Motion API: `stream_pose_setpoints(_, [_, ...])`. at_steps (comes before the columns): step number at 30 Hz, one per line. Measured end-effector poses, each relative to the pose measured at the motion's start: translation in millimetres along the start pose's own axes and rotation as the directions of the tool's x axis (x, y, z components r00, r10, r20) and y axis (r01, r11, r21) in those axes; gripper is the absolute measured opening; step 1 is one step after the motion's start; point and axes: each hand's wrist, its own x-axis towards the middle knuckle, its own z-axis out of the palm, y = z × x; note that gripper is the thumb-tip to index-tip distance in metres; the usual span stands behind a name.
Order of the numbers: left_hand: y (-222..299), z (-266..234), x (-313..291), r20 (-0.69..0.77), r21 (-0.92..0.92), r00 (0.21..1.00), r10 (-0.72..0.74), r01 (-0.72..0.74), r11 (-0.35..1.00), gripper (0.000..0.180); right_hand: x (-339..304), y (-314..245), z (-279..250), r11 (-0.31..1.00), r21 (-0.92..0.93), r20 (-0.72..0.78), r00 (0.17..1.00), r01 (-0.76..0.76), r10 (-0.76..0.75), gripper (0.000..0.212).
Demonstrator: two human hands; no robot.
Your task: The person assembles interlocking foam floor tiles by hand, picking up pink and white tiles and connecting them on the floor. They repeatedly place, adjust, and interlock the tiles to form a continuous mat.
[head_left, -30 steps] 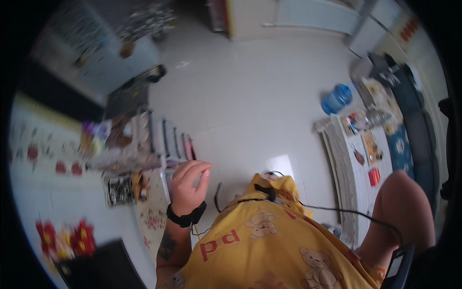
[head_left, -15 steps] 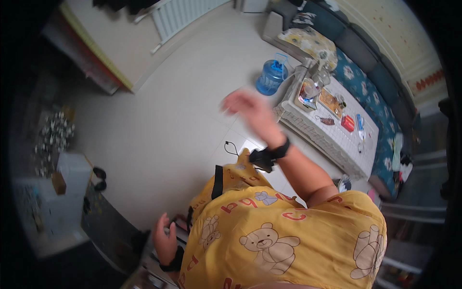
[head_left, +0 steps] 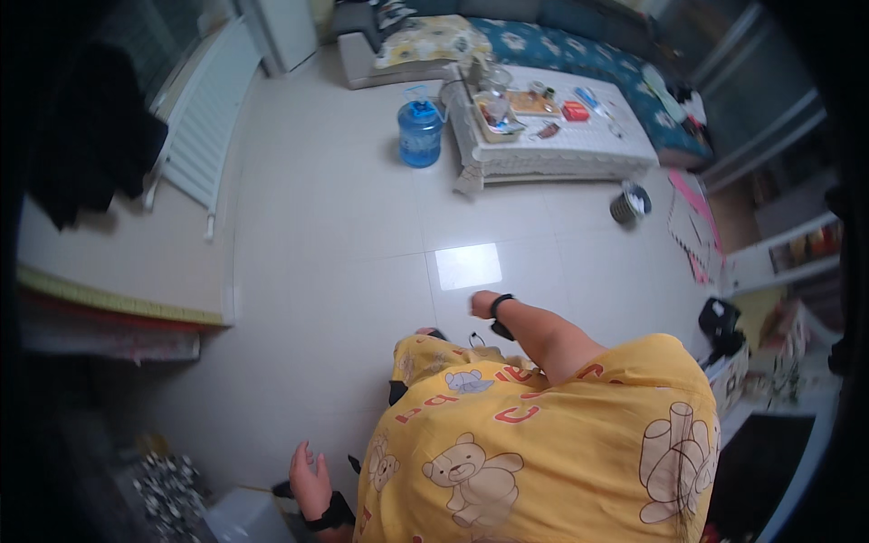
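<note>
My left hand hangs beside the yellow bear-print clothing that I wear. Its fingers and thumb are spread, and it holds nothing. In front of my body, my right hand is over the pale tiled floor, touching no object that I can see. Its fingers are turned away and mostly hidden. Both wrists carry black bands, the right one with a dark piece on it. Near the right hand, a small dark loop shows by the clothing's edge.
Ahead stand a blue water jug and a low table with a white cloth, laden with a tray and small items. A sofa lies behind it. To the right is a waste bin; left, a radiator and wall edge.
My view has turned to the right, so the table and jug now lie straight ahead. My right hand has come down closer to my body. The left hand stays at my side, open.
</note>
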Motion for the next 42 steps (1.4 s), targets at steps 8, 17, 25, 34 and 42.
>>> stream_pose_setpoints(8, [-177.9, 32.0, 115.6, 0.224, -0.146, 0.974, -0.035, 0.069, 0.987, 0.032, -29.9, 32.4, 112.1, 0.734, 0.439, 0.013, 0.82, -0.519, 0.572, 0.027])
stream_pose_setpoints(17, [-343.3, 80.7, 232.0, 0.653, 0.001, 0.743, -0.15, 0.198, 0.98, 0.029, -20.7, -201.1, 62.0, 0.788, 0.601, -0.352, 0.93, 0.135, 0.109, 0.029])
stream_pose_setpoints(25, [-450.8, 29.5, 419.3, 0.747, 0.188, 0.654, -0.115, -0.043, 0.981, 0.026, -88.7, -302.8, 178.5, 0.427, 0.886, -0.449, 0.568, 0.182, 0.69, 0.026])
stream_pose_setpoints(34, [-322.7, -14.0, 540.7, 0.526, -0.007, 0.794, 0.304, -0.354, 0.935, 0.027, -243.2, -524.1, 563.1, 0.229, 0.803, 0.235, 0.646, -0.55, 0.726, 0.031])
stream_pose_setpoints(42, [-296.1, 105.1, 378.7, 0.787, 0.063, 0.471, 0.399, -0.704, 0.707, 0.027, -288.9, -681.3, 675.1, -0.435, 0.878, 0.477, 0.44, -0.198, 0.761, 0.02])
